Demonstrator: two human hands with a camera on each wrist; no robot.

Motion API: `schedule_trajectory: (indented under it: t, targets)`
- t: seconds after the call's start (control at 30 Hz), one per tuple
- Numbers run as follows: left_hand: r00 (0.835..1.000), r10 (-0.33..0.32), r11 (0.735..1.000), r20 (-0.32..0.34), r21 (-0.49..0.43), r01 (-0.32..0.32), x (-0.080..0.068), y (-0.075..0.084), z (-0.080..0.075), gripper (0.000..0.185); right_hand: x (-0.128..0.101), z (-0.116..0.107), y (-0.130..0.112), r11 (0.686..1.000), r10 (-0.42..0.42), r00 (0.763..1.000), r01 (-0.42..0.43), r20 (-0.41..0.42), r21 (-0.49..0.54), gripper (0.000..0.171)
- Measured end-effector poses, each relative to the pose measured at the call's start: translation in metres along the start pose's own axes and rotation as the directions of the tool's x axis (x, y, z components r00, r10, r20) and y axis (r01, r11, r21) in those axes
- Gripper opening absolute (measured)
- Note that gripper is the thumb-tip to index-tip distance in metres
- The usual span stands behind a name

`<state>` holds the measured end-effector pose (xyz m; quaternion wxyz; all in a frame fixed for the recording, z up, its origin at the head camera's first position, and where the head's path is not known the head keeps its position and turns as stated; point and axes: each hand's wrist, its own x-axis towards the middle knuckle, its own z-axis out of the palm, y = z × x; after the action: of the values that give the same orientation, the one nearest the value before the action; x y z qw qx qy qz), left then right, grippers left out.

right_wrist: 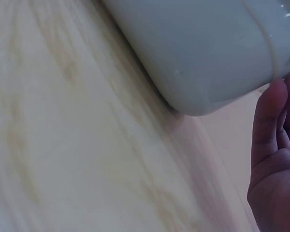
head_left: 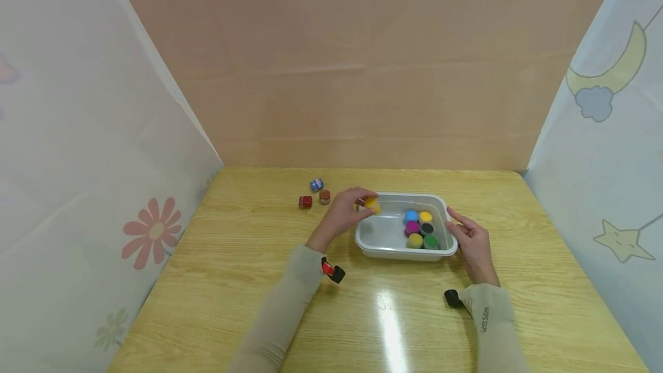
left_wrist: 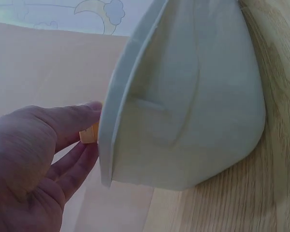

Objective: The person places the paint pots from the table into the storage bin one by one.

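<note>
Yellow-capped jar point(head_left: 372, 204): held just above the left rim of the white plastic tub point(head_left: 399, 253), at its far-left corner. Jar looks tipped, cap facing up and toward the camera; exact long axis cannot be told, fingers cover the body.

Tub: long axis runs left-right on the wooden table point(head_left: 259, 281). Six jars stand upright in its right half, in two columns: blue-capped jar point(head_left: 411, 216), yellow-capped jar in the tub point(head_left: 425, 216), magenta-capped jar point(head_left: 412, 227), black-capped jar point(head_left: 427, 228), olive-capped jar point(head_left: 415, 240), green-capped jar point(head_left: 431, 242). Left half of the tub floor is bare.

Left hand point(head_left: 346, 213): thumb and fingertips pinch the held jar; the left wrist view shows only an orange-yellow sliver between the fingers point(left_wrist: 67, 123).

Right hand point(head_left: 472, 243): fingers straight, relaxed, beside the tub's right wall, fingertips at the rim; holds nothing.

Outside, far left of the tub: blue jar point(head_left: 316, 185), brown jar point(head_left: 324, 196), red jar point(head_left: 305, 202).
</note>
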<state>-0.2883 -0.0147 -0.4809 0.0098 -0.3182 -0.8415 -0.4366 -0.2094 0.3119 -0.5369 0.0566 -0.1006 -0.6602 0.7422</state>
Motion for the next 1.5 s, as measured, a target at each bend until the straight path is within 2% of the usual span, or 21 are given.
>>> schedule_trajectory:
  t: [0.23,0.47,0.73,1.07,1.2,1.33,1.5]
  targets:
    - [0.999,-0.026,0.999,0.040,0.024,0.025,0.006,0.001,0.011,0.034,0.000,0.000,0.001,1.000,0.001,1.000,-0.001,-0.003,-0.001,0.047]
    - [0.997,-0.009,0.997,0.077,0.081,0.003,0.014,0.006,0.022,0.034,0.000,-0.001,0.001,1.000,-0.018,1.000,0.018,0.003,0.003,0.049]
    - [0.988,-0.067,0.985,0.141,0.165,0.043,0.029,0.011,0.035,0.031,0.000,-0.001,0.001,1.000,-0.024,1.000,0.024,0.008,0.010,0.048]
    - [0.981,-0.033,0.962,0.190,0.272,-0.020,0.041,0.016,0.046,0.029,0.000,0.000,0.002,0.998,-0.056,0.998,0.056,-0.006,-0.016,0.046]
    - [0.975,-0.049,0.951,0.218,0.307,-0.021,0.045,0.019,0.050,0.029,0.001,0.000,0.003,0.998,-0.053,0.999,0.054,0.003,-0.020,0.046]
    - [0.967,-0.071,0.953,0.246,0.304,-0.007,0.050,0.019,0.055,0.031,0.001,0.000,0.003,0.999,-0.046,0.999,0.046,-0.002,-0.016,0.047]
    - [0.966,-0.086,0.945,0.243,0.326,0.002,0.056,0.016,0.061,0.030,0.001,0.000,0.003,0.999,-0.044,0.999,0.044,-0.002,-0.017,0.048]
